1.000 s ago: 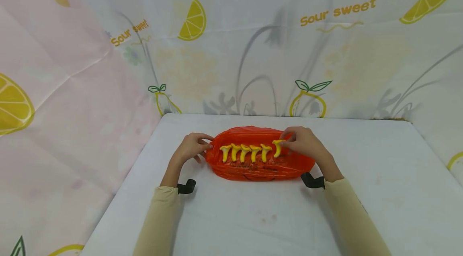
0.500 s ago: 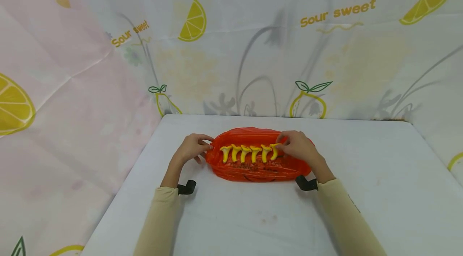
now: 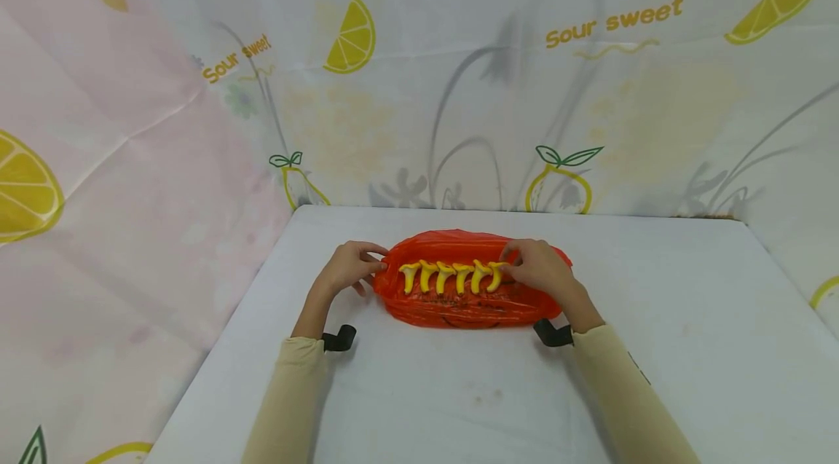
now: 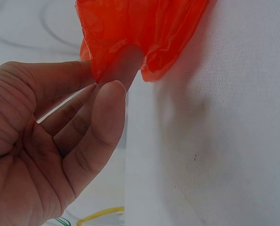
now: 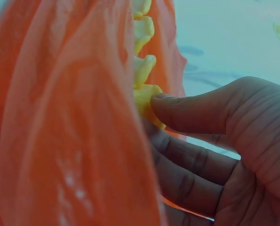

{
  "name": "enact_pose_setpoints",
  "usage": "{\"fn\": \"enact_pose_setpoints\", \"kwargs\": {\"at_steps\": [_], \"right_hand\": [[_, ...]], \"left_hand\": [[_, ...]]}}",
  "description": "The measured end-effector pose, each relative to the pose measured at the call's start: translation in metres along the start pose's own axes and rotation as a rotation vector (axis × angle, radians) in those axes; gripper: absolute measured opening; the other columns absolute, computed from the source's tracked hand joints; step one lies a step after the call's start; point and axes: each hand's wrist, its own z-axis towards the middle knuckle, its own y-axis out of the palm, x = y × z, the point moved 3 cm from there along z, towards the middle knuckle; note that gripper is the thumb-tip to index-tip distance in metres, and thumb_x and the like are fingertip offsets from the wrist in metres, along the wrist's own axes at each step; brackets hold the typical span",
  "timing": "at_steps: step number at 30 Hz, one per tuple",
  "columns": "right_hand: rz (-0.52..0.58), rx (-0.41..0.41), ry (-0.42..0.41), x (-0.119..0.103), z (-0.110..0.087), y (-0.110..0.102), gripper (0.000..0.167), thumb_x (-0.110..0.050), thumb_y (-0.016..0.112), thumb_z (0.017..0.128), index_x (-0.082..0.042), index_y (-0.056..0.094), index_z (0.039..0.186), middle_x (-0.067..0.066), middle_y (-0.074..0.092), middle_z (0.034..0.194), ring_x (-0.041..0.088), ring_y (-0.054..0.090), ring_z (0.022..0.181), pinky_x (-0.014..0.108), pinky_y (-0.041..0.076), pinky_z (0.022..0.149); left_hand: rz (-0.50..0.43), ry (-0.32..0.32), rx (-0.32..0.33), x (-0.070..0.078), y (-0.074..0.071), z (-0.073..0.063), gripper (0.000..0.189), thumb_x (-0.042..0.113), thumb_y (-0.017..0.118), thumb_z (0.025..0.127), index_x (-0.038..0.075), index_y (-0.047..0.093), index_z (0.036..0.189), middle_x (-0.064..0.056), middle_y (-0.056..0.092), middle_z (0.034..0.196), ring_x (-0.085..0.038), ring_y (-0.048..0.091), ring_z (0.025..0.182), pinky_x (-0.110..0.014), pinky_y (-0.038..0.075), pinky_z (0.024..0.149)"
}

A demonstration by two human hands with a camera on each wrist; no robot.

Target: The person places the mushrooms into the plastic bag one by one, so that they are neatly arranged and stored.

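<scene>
A red plastic bag (image 3: pixel 472 315) lies spread lengthwise on the white table, dark print showing on its front. Several yellow trumpet-shaped mushrooms, like chanterelles, stand in a row on it, caps to the back; one mushroom (image 3: pixel 443 279) is mid-row. My left hand (image 3: pixel 346 266) pinches the bag's left end, with a fingertip behind the red film (image 4: pixel 130 19) in the left wrist view. At the row's right end my right hand (image 3: pixel 540 271) pinches the last mushroom (image 5: pixel 147 101) between thumb and fingers. The bag's fold covers part of the row in the right wrist view.
The white table (image 3: pixel 459 391) stretches around the bag on all sides. Behind it hangs a printed cloth (image 3: pixel 419 85) with lemon pictures and lettering. A black wrist mount (image 3: pixel 339 338) sits at the left cuff, another mount (image 3: pixel 553 333) at the right.
My right hand has moved left and slightly down, bringing its mushroom closer to the row, then nearly stopped. My left hand has kept its place at the bag's end.
</scene>
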Motion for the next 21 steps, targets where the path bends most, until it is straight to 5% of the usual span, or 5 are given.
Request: {"fn": "enact_pose_setpoints", "kwargs": {"at_steps": [13, 21], "right_hand": [[0.026, 0.0, -0.03, 0.002, -0.011, -0.015, 0.019, -0.019, 0.068, 0.094, -0.007, 0.068, 0.109, 0.009, 0.071, 0.093, 0.02, 0.065, 0.072, 0.036, 0.056, 0.069], [0.087, 0.15, -0.069, 0.012, -0.031, -0.04, 0.015, -0.02, 0.065, 0.096, -0.007, 0.068, 0.104, 0.01, 0.07, 0.094, 0.025, 0.066, 0.081, 0.036, 0.059, 0.07]], "left_hand": [[-0.01, -0.007, 0.003, 0.002, -0.001, -0.002, 0.033, 0.014, 0.068, 0.094, 0.005, 0.065, 0.126, -0.016, 0.071, 0.103, -0.023, 0.07, 0.066, -0.037, 0.059, 0.053], [-0.006, 0.002, 0.003, 0.003, -0.004, -0.002, 0.033, 0.016, 0.068, 0.094, 0.006, 0.066, 0.125, -0.016, 0.071, 0.106, -0.024, 0.071, 0.068, -0.037, 0.059, 0.054]]}}
